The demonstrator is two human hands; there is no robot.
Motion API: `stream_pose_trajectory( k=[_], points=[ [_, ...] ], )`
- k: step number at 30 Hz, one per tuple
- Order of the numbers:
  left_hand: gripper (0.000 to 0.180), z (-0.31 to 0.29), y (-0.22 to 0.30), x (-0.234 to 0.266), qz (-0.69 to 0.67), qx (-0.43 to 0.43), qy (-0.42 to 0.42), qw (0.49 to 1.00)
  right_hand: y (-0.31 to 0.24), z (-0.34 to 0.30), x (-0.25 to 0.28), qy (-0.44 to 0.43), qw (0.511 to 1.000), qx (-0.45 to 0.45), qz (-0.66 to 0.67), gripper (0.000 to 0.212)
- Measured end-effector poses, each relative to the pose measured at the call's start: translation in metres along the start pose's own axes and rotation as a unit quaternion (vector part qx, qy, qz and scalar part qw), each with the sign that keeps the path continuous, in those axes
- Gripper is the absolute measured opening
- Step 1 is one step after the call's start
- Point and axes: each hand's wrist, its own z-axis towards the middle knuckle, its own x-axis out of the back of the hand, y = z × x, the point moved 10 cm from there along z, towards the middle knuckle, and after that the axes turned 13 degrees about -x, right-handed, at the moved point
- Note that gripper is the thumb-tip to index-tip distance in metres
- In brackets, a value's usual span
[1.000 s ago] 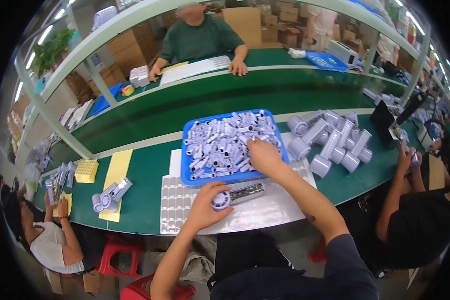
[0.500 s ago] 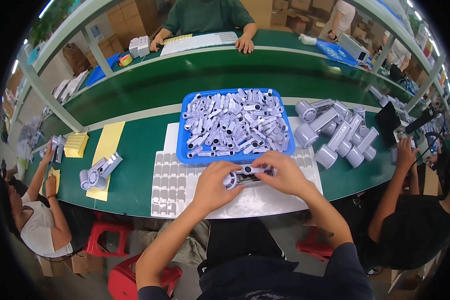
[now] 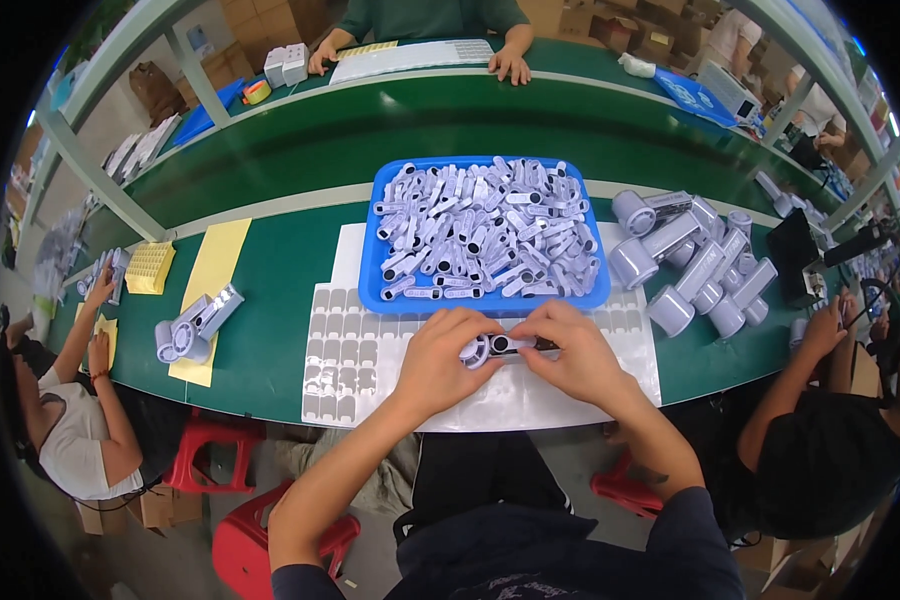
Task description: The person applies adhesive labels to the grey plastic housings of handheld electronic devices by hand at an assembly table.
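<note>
Just in front of the blue tray (image 3: 378,270), my left hand (image 3: 438,362) grips the round head end of a pale lilac handheld fan (image 3: 475,350). My right hand (image 3: 578,355) has its fingers closed on a long, narrow lilac cover piece (image 3: 511,343) with a black round spot. That cover lies along the fan's handle, and the fingers of both hands press near its two ends. Whether it sits fully flush cannot be seen, since fingers hide parts of it. Many similar cover pieces (image 3: 470,230) fill the tray.
Assembled-looking lilac fans (image 3: 705,260) lie heaped at right; a few more fans (image 3: 195,325) rest on yellow paper (image 3: 220,255) at left. Under my hands is a sheet of grey stickers (image 3: 345,350). Co-workers sit left, right and across the green bench (image 3: 270,370).
The cover piece has come down onto the fan's handle, hiding most of the dark inside that showed before. My right fingers have closed in nearer to my left hand. The view has shifted slightly.
</note>
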Motion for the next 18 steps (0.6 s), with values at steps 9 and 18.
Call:
stream_pose_trajectory(
  k=[9, 18],
  points=[
    [0.037, -0.004, -0.001, -0.002, -0.009, 0.001, -0.005, 1.0, -0.016, -0.005, 0.0, 0.008, 0.996, 0.075, -0.044, 0.022],
    [0.037, -0.002, -0.001, -0.002, 0.035, -0.059, -0.006, 0.998, -0.021, -0.001, -0.001, 0.031, 0.99, 0.094, -0.105, 0.023]
  ],
)
